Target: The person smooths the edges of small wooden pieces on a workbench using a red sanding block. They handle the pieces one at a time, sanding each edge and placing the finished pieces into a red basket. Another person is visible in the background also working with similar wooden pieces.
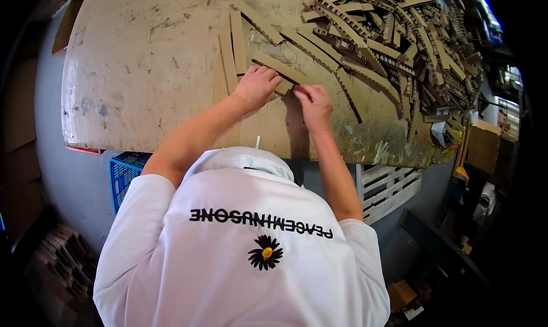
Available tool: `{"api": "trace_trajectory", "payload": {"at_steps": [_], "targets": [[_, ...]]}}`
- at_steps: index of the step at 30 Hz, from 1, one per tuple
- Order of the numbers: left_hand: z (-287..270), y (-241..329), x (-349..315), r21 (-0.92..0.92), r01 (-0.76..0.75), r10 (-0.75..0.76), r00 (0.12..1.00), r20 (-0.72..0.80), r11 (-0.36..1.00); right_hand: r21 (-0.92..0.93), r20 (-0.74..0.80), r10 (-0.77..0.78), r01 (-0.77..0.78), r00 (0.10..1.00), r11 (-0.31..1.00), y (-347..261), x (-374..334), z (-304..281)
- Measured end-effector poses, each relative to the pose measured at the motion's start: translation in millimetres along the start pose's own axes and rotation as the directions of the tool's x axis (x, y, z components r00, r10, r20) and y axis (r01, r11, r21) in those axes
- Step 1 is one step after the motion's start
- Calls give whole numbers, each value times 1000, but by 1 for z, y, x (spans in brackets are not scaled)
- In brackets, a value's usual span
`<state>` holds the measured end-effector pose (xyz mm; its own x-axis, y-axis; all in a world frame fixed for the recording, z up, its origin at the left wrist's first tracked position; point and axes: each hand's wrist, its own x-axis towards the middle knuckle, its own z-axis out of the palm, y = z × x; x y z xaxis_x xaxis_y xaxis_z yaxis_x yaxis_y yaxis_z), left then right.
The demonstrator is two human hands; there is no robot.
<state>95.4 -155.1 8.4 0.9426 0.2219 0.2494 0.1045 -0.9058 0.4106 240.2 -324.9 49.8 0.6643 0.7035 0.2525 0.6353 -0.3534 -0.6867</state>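
Note:
My left hand (257, 87) is closed with its fingers curled down on a brown honeycomb cardboard strip. A short cardboard piece (283, 87) shows just beside its fingertips. Slanting past both hands is a longer cardboard strip (282, 69). In my right hand (316, 107), thumb and fingers pinch a small dark red object (302, 89), mostly hidden by the fingers, so its kind does not show. It meets the right end of the strip. More strips stand on edge or lie just beyond, one cardboard strip (237, 44) beside the left hand.
A big heap of cardboard strips (394, 36) covers the table's far right. The worn cardboard-topped table (142, 53) extends left. Below its edge are a blue plastic crate (121, 176) and a white slatted pallet (391, 190). Cardboard boxes (485, 147) stand at right.

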Motion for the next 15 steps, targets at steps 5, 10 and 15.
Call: {"api": "trace_trajectory", "payload": {"at_steps": [5,10,15], "targets": [[-15,-4,16,45,50,-45,993,-108,998,139,-150,111,-90,983,986,1,21,-16],[-14,-27,43,112,109,-112,993,23,988,36,-62,-10,12,998,999,7,30,-3],[-1,-35,46,126,124,-139,983,122,984,-50,-3,-60,60,998,997,16,31,15]]}}
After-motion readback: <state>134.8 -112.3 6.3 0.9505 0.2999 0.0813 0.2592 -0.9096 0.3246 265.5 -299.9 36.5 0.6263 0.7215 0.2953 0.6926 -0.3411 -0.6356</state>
